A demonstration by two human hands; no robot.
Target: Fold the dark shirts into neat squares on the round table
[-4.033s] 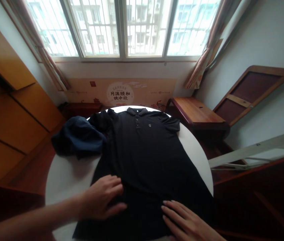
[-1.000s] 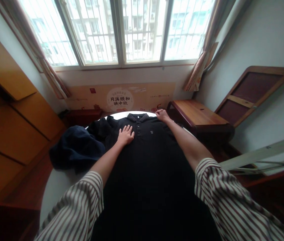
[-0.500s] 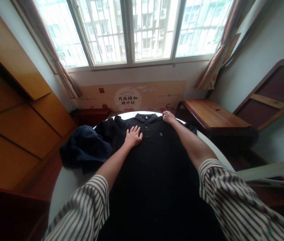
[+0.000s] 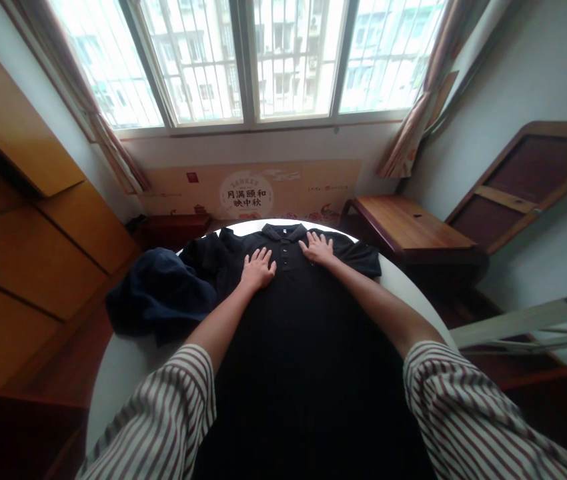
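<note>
While a barred window (image 4: 246, 60) spans the far wall, a round white worktop (image 4: 108, 393) sits below it. Black polo shirt (image 4: 308, 333) lies front up across the middle of the worktop, neck end toward the window, lower body running off the bottom of the view; too dark to read folds there. Dark blue cloth (image 4: 163, 293) bunched on the worktop's left part, beside the shirt. Striped sleeves (image 4: 163, 407) come in from both lower corners. Left hand (image 4: 259, 269): grip spread, palm down on left chest of shirt. Right hand (image 4: 317, 249): grip spread too, palm down on right chest, just beside collar (image 4: 296, 233). Collar lies beyond left hand, small pale label (image 4: 284, 231) inside. Tiny buttons (image 4: 285, 251) run down between both hands.
</note>
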